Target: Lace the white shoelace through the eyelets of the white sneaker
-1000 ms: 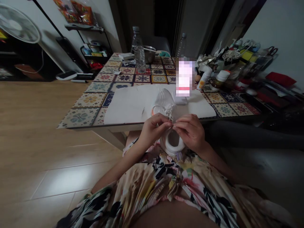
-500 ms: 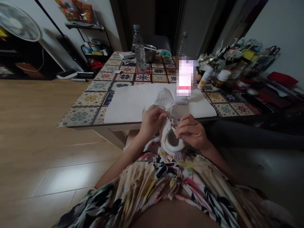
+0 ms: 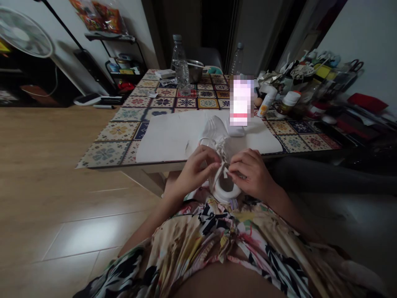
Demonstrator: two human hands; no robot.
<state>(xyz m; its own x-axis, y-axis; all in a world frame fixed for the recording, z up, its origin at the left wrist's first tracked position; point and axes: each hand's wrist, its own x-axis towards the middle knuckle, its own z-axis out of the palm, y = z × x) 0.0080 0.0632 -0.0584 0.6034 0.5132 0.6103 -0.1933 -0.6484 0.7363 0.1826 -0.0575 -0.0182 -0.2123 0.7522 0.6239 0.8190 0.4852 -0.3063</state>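
A white sneaker (image 3: 217, 132) rests with its toe on the table edge and its heel opening (image 3: 227, 187) over my lap. My left hand (image 3: 195, 170) pinches a white lace end at the shoe's left side. My right hand (image 3: 252, 174) pinches the other lace end (image 3: 223, 170) at the right side. Both hands meet just above the shoe's opening, fingers closed on the lace.
A white sheet (image 3: 173, 134) covers the near part of the tiled table (image 3: 118, 136). Water bottles (image 3: 180, 66), a metal bowl (image 3: 195, 70) and a blurred upright object (image 3: 242, 101) stand behind. Bottles and clutter (image 3: 310, 91) crowd the right. A fan (image 3: 21, 33) stands far left over wood floor.
My hands drew apart half a second ago, then came back together over the shoe's opening. The lace ends now stick up between my fingertips.
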